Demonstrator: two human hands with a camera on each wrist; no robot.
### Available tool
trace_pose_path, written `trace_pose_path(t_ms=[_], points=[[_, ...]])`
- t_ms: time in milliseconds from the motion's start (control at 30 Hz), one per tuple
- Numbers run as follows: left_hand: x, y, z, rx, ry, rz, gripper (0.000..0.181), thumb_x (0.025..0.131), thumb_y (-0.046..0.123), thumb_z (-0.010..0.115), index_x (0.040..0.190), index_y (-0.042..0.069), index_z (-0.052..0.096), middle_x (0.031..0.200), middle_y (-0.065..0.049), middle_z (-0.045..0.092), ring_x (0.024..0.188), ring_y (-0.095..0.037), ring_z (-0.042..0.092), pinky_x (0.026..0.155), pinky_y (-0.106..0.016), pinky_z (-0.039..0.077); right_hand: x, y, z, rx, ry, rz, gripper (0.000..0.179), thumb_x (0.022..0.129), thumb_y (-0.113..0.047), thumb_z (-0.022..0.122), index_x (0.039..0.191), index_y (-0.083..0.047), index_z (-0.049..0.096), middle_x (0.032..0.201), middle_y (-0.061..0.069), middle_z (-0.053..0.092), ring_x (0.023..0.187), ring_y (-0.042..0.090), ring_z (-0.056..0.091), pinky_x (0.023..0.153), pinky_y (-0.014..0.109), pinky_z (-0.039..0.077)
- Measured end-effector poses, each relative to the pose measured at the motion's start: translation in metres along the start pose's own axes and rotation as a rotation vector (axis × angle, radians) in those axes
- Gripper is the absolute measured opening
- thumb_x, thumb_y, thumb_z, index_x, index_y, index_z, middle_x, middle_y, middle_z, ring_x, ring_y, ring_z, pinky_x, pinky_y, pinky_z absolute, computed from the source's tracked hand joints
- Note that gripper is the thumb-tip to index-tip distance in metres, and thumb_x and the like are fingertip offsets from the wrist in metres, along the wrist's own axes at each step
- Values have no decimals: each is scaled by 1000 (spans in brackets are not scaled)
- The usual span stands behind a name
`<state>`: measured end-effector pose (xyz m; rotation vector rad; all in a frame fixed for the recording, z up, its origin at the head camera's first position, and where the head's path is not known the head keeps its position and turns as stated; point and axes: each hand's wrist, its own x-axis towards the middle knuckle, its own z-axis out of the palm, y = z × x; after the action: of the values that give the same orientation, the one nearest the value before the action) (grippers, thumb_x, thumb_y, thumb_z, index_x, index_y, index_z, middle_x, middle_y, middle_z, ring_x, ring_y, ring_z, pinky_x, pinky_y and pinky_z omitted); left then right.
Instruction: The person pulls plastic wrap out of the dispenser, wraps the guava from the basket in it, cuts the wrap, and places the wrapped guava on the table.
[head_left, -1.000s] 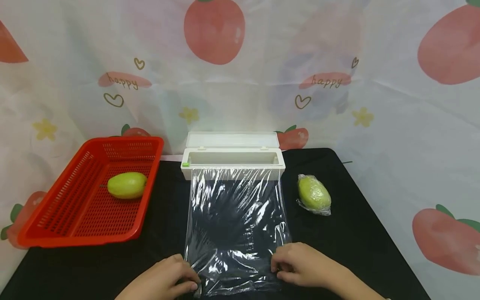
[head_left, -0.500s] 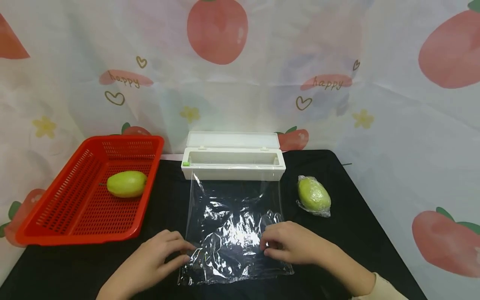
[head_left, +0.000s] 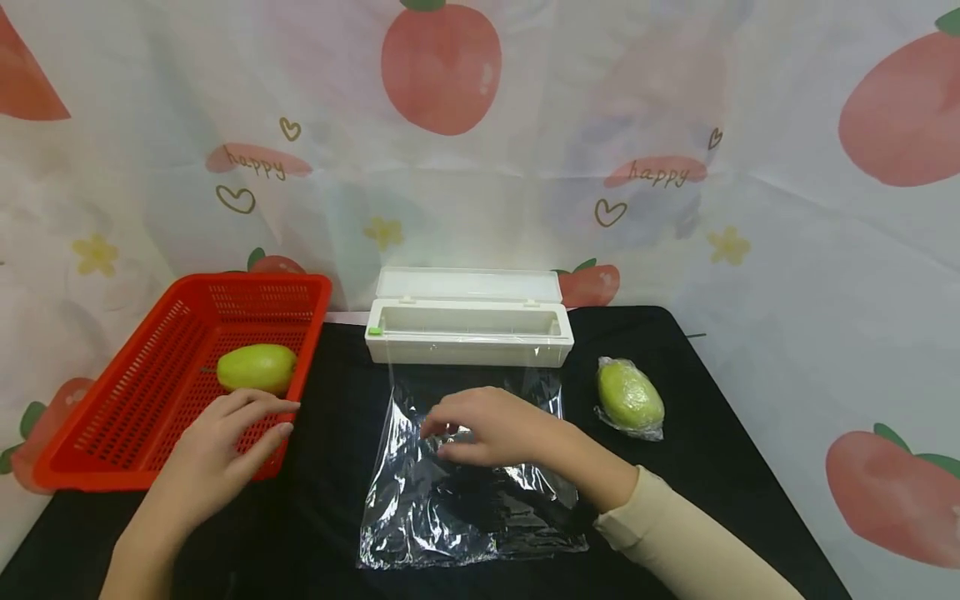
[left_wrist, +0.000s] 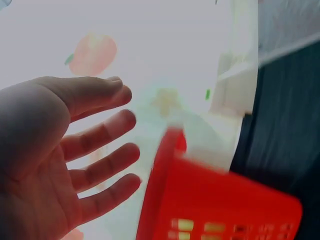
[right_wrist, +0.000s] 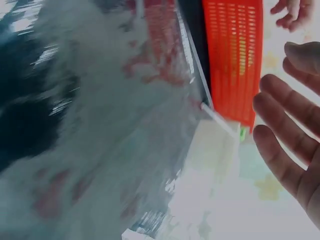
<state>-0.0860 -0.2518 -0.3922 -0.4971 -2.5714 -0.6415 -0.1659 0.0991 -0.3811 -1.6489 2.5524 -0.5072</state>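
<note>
Clear, crinkled film [head_left: 416, 533] lay glossy before the white box [head_left: 468, 352], the right hand [head_left: 483, 427] above it, fingers apart. The left hand [head_left: 213, 446], fingers spread, hid from me part of the red basket [head_left: 97, 481] holding a green fruit [head_left: 257, 368].

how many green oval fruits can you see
2: one green fruit lies in the red plastic basket; another green fruit, wrapped in clear film, lies on the black tabletop at right. The left hand hides part of the basket.

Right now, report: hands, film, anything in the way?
Left hand empty, near green fruit in red basket. Right hand empty, over clear film. Film spread before white box. Right forearm crosses above it.
</note>
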Motion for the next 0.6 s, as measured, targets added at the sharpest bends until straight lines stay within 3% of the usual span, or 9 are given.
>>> trace_pose_path(t_ms=[233,367,600], points=[[0,-35,-10,-31,31,-76,32,85,10,78,116,12,71,120,-10,60,108,-32,54,86,-52,43,57,-10,2,65,28,-22,34,94,-30,67,127,-21,64,122,-10,67,108,2,62,93,20,48],[1,-50,-13,-57,-14,-140,35,91,16,73,124,9,65,132,-20,53,119,-44,46,89,-69,39,84,-15,9,70,26,3,39,95,-34,68,131,-22,61,125,-10,66,112,2,61,96,20,47],[1,-73,-15,-79,-83,-209,49,92,22,72,136,8,56,144,-28,43,126,-53,38,90,-77,33,124,-25,27,99,51,19,45,95,-41,67,134,-21,58,129,-7,65,118,2,57,102,20,44]])
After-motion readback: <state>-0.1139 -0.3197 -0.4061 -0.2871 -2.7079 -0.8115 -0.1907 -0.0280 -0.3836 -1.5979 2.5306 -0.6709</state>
